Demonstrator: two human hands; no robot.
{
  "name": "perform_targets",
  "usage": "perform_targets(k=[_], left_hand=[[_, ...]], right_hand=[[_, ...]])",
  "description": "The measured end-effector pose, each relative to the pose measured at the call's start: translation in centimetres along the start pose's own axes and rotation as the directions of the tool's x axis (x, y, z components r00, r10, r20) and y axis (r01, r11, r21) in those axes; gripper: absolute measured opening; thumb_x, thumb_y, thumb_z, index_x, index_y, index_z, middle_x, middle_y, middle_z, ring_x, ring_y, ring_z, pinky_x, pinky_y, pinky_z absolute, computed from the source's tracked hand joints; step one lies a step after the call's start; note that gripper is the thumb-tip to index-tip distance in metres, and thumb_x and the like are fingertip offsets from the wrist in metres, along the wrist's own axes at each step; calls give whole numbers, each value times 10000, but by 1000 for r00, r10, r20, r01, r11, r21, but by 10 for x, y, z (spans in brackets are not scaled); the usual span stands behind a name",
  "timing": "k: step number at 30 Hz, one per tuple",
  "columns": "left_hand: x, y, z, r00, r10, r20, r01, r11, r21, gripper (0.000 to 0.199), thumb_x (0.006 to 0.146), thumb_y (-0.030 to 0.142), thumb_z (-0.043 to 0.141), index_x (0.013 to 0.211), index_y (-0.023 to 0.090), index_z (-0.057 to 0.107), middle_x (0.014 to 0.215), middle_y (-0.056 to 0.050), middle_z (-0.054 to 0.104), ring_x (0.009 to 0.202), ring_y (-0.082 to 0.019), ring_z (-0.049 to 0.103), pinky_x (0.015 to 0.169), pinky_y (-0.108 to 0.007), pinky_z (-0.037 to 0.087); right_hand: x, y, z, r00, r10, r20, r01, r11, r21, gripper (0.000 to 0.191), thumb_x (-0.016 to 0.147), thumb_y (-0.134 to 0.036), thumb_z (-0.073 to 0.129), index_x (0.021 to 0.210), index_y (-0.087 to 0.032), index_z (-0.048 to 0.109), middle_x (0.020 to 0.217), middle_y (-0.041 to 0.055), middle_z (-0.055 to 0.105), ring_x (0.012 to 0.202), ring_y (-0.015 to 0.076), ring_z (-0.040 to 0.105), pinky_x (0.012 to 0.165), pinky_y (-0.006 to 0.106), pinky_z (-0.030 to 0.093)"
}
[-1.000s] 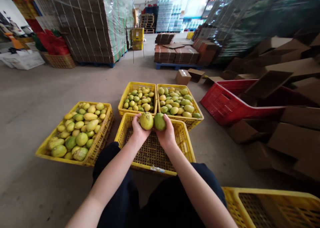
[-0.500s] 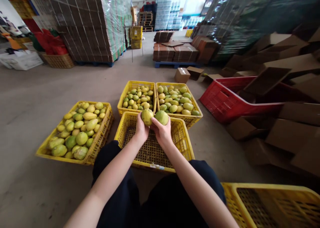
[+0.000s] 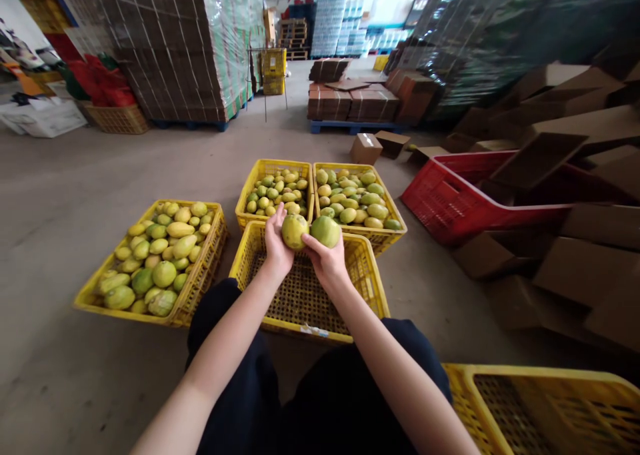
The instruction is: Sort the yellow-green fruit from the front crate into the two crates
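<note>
Two papayas are held side by side above an open yellow crate. My right hand is closed around the greener papaya, its thumb reaching across onto the yellower papaya. Against the left side of that yellower fruit lies my left hand, its fingers stretched upward and loosened from it. How the undersides of both fruits are supported is hidden. The crate's slatted floor shows beneath my hands.
Papayas fill a yellow crate at left and two behind, the back left crate and back right crate. A red crate with cardboard stands at right. Another yellow crate is at lower right.
My left hand's fingers have opened from around the yellower papaya and now point upward beside it. My right thumb remains across that fruit. Both papayas stay in nearly the same place.
</note>
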State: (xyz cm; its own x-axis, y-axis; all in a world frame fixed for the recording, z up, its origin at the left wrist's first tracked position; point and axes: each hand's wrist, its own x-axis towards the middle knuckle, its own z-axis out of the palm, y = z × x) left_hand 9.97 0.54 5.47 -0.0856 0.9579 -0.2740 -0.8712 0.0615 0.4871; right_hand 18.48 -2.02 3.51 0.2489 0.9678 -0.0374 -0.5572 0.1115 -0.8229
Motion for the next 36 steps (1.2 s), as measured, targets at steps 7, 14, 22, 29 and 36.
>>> perform_targets(k=[7, 14, 22, 29, 36], left_hand=[[3, 6, 2, 993, 121, -14, -120, 991, 63, 498, 940, 377, 411, 1426, 302, 484, 1618, 54, 244, 1471, -198, 269, 1085, -287, 412], [7, 26, 3, 989, 129, 67, -138, 981, 137, 498, 970, 461, 280, 1398, 332, 501, 1630, 46, 207, 1475, -175, 261, 1175, -365, 268], [7, 39, -1, 982, 75, 172, -85, 995, 52, 474, 959, 505, 281, 1243, 347, 626, 1443, -3, 505, 1404, -211, 397, 1156, -453, 290], [2, 23, -1, 984, -86, 155, 83, 996, 26, 413, 959, 426, 353, 1063, 210, 689, 1232, -78, 636, 1272, -237, 526, 1040, -381, 445], [-9, -11, -1, 1000, 17, 22, -20, 990, 141, 137, 874, 259, 587, 963, 181, 657, 980, -33, 681, 1095, -194, 623, 983, -312, 475]], right_hand=[[-6, -1, 6, 999, -19, 29, 19, 1000, -6, 737, 444, -169, 889, 1050, -292, 490, 903, -69, 618, 841, 151, 617, 754, 285, 556], [-5, -2, 1, 995, 102, 14, -102, 995, 10, 676, 441, -177, 895, 992, -283, 518, 902, -62, 613, 853, 162, 625, 663, 260, 576], [2, -6, -11, 975, 221, 2, -220, 969, 110, 583, 472, -196, 879, 951, -258, 551, 860, -56, 657, 798, 164, 657, 652, 277, 599], [2, -14, -9, 987, 160, -32, -155, 980, 122, 566, 479, -187, 871, 933, -267, 543, 856, -61, 658, 810, 169, 665, 647, 275, 601], [2, -2, -10, 999, 13, -39, -14, 1000, -25, 682, 473, -196, 888, 1033, -288, 509, 885, -76, 614, 810, 146, 623, 703, 276, 561]])
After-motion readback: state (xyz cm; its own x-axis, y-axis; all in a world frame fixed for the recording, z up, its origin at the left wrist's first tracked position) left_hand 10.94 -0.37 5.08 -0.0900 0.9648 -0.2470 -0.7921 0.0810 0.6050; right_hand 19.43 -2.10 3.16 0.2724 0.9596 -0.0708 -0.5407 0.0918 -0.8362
